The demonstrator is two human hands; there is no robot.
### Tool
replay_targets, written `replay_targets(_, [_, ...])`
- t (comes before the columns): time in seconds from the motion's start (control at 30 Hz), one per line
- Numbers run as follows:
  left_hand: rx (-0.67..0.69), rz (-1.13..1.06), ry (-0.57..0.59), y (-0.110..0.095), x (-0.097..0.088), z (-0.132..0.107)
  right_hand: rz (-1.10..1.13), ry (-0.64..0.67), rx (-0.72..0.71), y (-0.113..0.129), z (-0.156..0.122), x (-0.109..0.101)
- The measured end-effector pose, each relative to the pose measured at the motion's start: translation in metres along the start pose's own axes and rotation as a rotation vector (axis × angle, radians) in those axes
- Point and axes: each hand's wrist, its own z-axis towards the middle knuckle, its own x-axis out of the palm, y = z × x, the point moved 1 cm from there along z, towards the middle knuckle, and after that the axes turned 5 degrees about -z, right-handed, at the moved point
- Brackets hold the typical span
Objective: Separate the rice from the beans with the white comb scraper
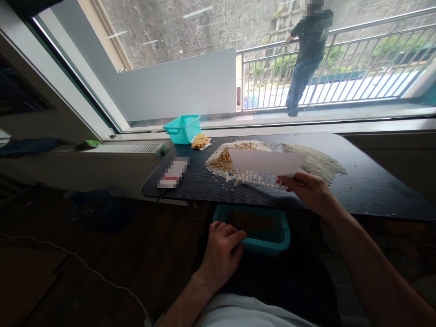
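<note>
My right hand pinches the lower right corner of a white sheet with a row of slots along its bottom edge. The sheet is held just above the table, in front of a pile of white grains and yellow kernels. Right of it spreads a second pile of pale, rice-like grains. Below the table edge, my left hand is closed over the near left rim of a teal basin. Brownish-yellow kernels lie in the basin, dim in the shadow.
On the dark table stand a small teal basket and a yellowish food piece on paper. A blurred-out phone-like object lies at the left. Behind the window, a person leans on a railing. A radiator stands left.
</note>
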Motion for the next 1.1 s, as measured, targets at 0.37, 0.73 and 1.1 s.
replay_targets(0.37, [0.070, 0.049, -0.028, 0.017, -0.033, 0.003, 0.086, 0.012, 0.050, 0.008, 0.000, 0.001])
replay_targets(0.73, [0.038, 0.058, -0.001, 0.016, -0.031, 0.000, 0.097, 0.020, 0.101, 0.014, -0.009, -0.005])
replay_targets(1.1, [0.040, 0.063, 0.021, 0.016, -0.032, 0.001, 0.032, 0.068, 0.029, 0.007, -0.014, -0.001])
